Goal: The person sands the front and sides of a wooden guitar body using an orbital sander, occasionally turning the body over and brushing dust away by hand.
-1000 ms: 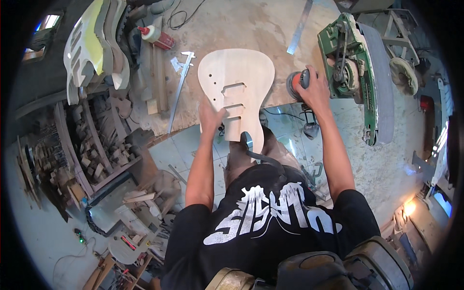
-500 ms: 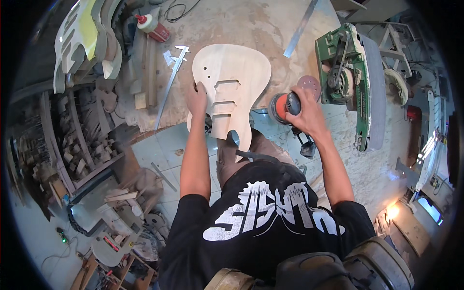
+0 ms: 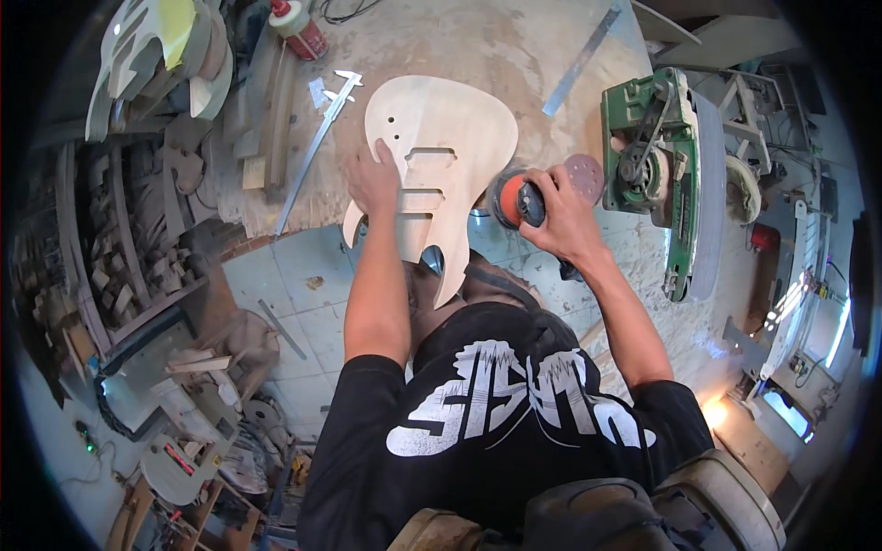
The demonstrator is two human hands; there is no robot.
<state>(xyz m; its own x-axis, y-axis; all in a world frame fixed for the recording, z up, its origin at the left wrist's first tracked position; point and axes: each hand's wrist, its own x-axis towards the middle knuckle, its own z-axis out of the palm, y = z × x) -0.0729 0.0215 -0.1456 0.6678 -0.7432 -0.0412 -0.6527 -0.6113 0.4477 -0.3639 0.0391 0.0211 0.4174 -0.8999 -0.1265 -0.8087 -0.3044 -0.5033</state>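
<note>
A pale, unfinished wooden electric guitar body [image 3: 464,119] lies flat, its wide end on the workbench and its horned end jutting past the near edge toward my lap. Cut-outs and small drilled holes show in its face. My left hand [image 3: 372,179] grips the body's left edge at the waist, with some fingers out of sight. In my right hand [image 3: 560,207] is an orbital sander [image 3: 516,197] with an orange and black housing, tilted close beside the body's right edge. Whether its pad touches the wood I cannot tell. A reddish perforated sanding disc [image 3: 583,179] lies just beyond that hand.
On the workbench [image 3: 404,46] lie a caliper [image 3: 317,151], a steel ruler [image 3: 581,62] and wood strips, with a red-and-white glue bottle [image 3: 299,29] standing behind. A green belt sander [image 3: 648,170] stands to the right. Shaped bodies [image 3: 152,60] hang at the far left above shelved offcuts [image 3: 138,266].
The orbital sander in my right hand has moved left, closer to the guitar body. My left hand still holds the edge, with its fingers shifted slightly. The whole view has turned a little.
</note>
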